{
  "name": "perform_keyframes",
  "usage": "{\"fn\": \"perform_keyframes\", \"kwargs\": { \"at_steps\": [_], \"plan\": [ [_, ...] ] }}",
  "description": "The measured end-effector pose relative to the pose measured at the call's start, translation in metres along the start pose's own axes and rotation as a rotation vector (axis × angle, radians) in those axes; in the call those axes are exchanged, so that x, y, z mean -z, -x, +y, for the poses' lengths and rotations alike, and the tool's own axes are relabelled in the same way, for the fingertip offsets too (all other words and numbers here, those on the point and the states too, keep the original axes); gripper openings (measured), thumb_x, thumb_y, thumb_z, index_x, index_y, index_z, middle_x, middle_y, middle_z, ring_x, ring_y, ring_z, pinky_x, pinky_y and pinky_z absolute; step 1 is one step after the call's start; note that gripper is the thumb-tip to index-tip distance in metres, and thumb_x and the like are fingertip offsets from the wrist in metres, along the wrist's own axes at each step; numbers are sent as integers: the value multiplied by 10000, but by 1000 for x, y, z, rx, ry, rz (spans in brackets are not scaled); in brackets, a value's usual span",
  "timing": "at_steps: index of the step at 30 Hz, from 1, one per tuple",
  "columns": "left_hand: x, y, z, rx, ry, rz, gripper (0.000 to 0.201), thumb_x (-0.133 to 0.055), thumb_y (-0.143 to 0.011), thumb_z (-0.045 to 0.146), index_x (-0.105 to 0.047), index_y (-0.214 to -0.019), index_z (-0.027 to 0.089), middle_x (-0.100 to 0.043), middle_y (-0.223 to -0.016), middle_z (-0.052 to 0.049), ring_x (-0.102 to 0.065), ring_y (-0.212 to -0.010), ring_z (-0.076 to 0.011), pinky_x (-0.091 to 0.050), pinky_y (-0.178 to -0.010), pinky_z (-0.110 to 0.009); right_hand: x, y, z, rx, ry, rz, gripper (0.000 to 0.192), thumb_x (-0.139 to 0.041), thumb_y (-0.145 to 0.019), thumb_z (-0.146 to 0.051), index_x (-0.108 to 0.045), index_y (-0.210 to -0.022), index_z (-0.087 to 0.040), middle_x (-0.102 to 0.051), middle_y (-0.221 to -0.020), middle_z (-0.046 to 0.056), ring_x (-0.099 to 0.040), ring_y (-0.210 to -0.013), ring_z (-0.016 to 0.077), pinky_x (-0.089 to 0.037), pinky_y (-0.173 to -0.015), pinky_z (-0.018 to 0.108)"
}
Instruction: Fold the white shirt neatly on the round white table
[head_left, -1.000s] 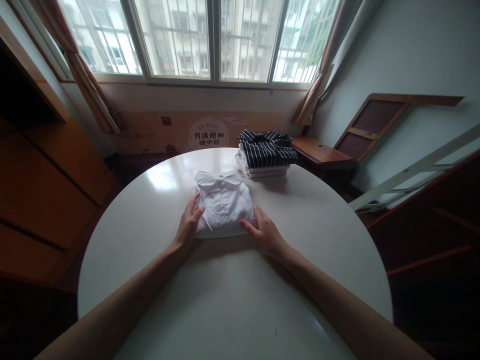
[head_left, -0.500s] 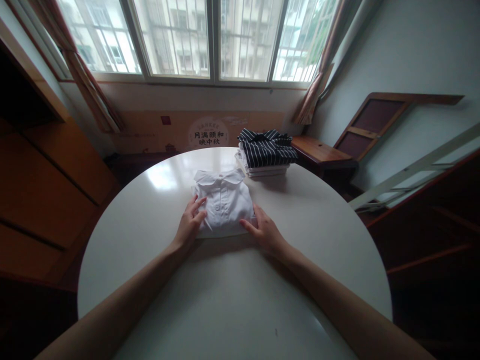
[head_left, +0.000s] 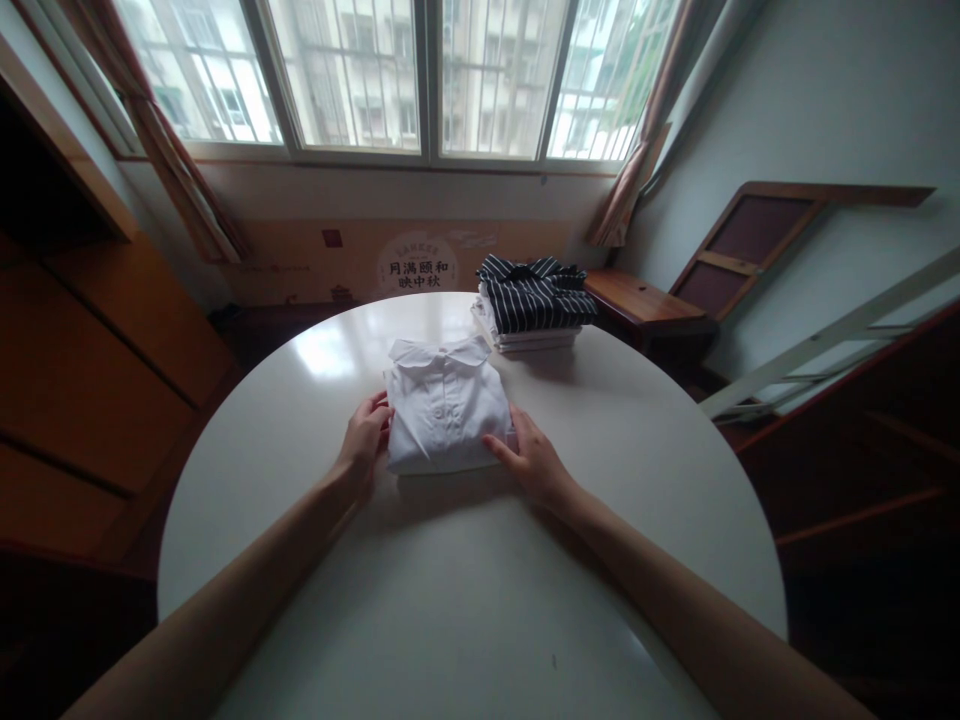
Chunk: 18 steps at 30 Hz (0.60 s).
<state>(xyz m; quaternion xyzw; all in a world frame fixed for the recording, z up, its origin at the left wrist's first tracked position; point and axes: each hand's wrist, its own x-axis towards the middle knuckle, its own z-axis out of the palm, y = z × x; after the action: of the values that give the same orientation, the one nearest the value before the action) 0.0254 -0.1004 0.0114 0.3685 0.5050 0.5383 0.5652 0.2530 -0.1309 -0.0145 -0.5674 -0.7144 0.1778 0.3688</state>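
Observation:
A white collared shirt (head_left: 450, 410), folded into a compact rectangle, lies on the white round table (head_left: 450, 600) with its collar away from me and its buttoned front up. My left hand (head_left: 365, 435) is at the shirt's left edge, fingers curled in against the cloth and their tips partly hidden. On the other side, my right hand (head_left: 534, 455) grips the right edge, thumb on top of the cloth and fingers along the side. Beyond the shirt to the right stands a stack of folded clothes, with a black-and-white striped shirt (head_left: 532, 298) on top of white garments (head_left: 536, 342).
Behind the table's far edge are a wooden bench (head_left: 637, 300) and a printed wall panel (head_left: 300, 260) under barred windows (head_left: 352, 75). Wooden cabinets (head_left: 112, 350) stand at the left. A pale ladder-like rail (head_left: 840, 335) slants up on the right.
My left hand has slid left off the top of the white shirt to its left edge, its fingers drawing in. My right hand and the shirt have barely moved.

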Motion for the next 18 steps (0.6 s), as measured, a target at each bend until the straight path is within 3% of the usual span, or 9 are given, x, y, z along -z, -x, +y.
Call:
{"fn": "perform_keyframes", "kwargs": {
  "at_steps": [3, 9, 14, 16, 18],
  "plan": [
    [-1, 4, 4, 11, -16, -61, 624, -508, -615, 143, -515, -1239, 139, -664, -1004, -86, -638, -695, -148, -436, -488, -182, 2, 0, 0, -12, -1, -3, 575, -478, -820, -529, -467, -1228, -125, -551, -1207, 174, -539, -1102, 269, -430, -965, 441],
    [-2, 10, 4, -51, 56, -237, 763, -491, -559, 83, -459, -1318, 148, -629, -1146, -106, -653, -797, -185, -500, -595, -220, 2, 0, 1, -17, 9, 44, 548, -478, -821, -525, -477, -1217, -148, -569, -1181, 160, -560, -1062, 259, -455, -921, 421],
    [2, 3, -1, -10, 7, -161, 825, -594, -650, 108, -297, -1416, 174, -588, -1234, -121, -651, -894, -204, -522, -680, -245, 1, 0, 0, -31, 9, 50, 556, -467, -818, -539, -479, -1212, -147, -567, -1182, 160, -553, -1074, 265, -450, -932, 424],
    [4, 0, -2, 21, -48, -127, 863, -640, -664, 131, -251, -1433, 160, -624, -1175, -131, -658, -854, -205, -516, -634, -238, 2, 0, -1, -37, 9, 42, 545, -470, -819, -528, -481, -1207, -145, -559, -1193, 162, -548, -1079, 268, -439, -949, 434],
    [5, -4, -2, 31, -108, -144, 826, -666, -653, 144, -321, -1403, 155, -681, -1045, -112, -661, -771, -198, -498, -576, -228, 2, 0, -2, -46, 3, 32, 548, -474, -818, -518, -477, -1210, -134, -553, -1203, 168, -542, -1090, 272, -431, -960, 439]
  ]
}}
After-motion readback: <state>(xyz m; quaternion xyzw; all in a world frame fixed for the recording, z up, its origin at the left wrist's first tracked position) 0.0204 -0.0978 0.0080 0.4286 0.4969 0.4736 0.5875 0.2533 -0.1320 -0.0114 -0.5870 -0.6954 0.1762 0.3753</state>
